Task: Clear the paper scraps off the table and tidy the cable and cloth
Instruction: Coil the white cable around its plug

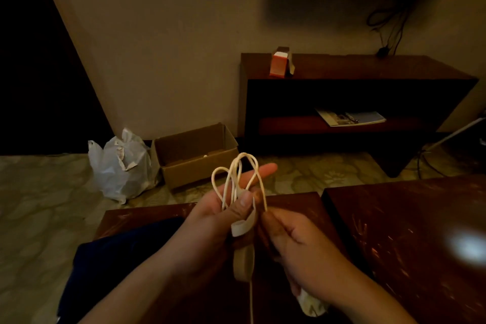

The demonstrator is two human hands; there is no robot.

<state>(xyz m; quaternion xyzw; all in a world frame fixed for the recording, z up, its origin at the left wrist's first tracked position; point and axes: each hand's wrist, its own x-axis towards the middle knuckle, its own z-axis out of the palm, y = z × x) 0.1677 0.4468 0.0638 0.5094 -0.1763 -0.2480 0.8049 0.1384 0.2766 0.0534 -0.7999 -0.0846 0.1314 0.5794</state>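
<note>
Cable (232, 181) loops stand upright (left hand (218, 221) clamps them; right hand (297, 247) pinches one strand).

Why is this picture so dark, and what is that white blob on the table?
Head view: the room is dimly lit, its left edge nearly black; the blob is glare on the shiny table; the wall leans at its edge from the wide lens; the cable shows fairly sharp.
</note>
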